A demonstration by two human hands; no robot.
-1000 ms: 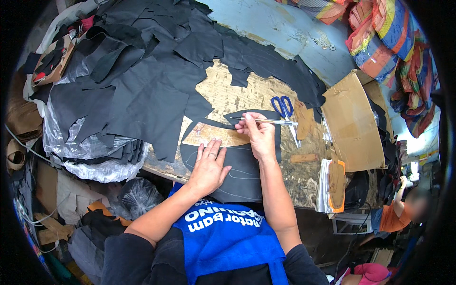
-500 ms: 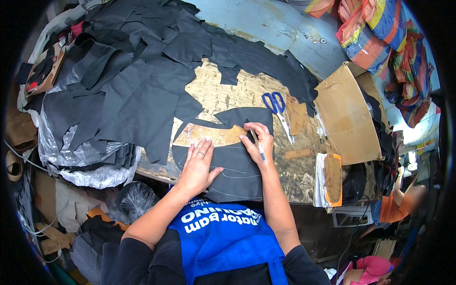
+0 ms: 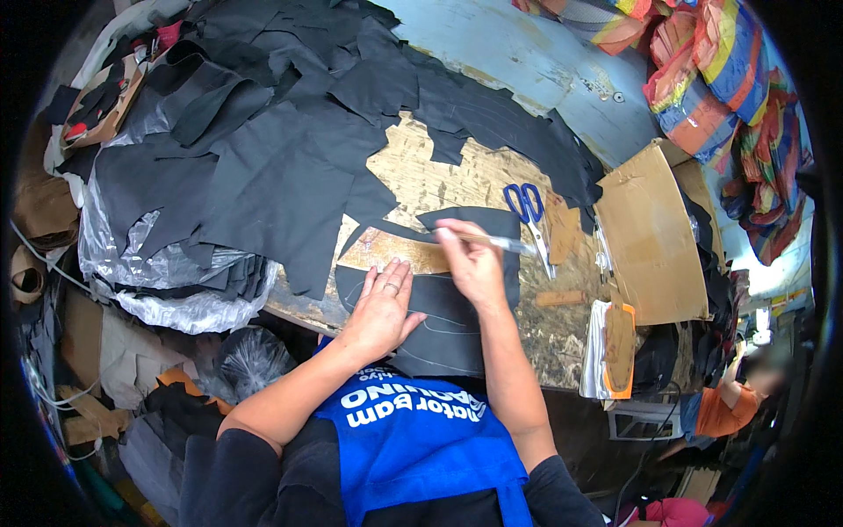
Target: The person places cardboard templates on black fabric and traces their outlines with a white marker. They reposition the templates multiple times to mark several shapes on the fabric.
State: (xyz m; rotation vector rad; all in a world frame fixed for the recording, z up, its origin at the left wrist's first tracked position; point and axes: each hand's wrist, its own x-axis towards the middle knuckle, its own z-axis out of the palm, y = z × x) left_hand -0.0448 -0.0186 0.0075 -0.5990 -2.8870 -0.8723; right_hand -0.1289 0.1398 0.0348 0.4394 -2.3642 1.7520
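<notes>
My left hand (image 3: 382, 306) lies flat with fingers stretched over the lower edge of a curved tan template (image 3: 373, 249). Under the template is a piece of black sheet material (image 3: 448, 338), leather or something like it, with pale curved lines drawn on it. At the template's right end, my right hand (image 3: 479, 270) is closed on a slim pen (image 3: 514, 245) with a clear barrel, its shaft pointing right. The fingers and some blur hide the pen's tip. Beyond the right hand, scissors with blue handles (image 3: 524, 204) rest on the worn wooden board (image 3: 413, 180).
Black sheets (image 3: 272, 176) pile across the left and far side. To the right stand a cardboard box (image 3: 654, 237) and a white-and-orange pad with a brown template (image 3: 619, 351). A small tan strip (image 3: 560, 299) lies near the scissors. Another person (image 3: 731, 404) sits far right.
My right hand has shifted up and turned, swinging the pen from pointing down along the wrist to pointing right. My left hand stays on the template. The whole view has shifted slightly.
</notes>
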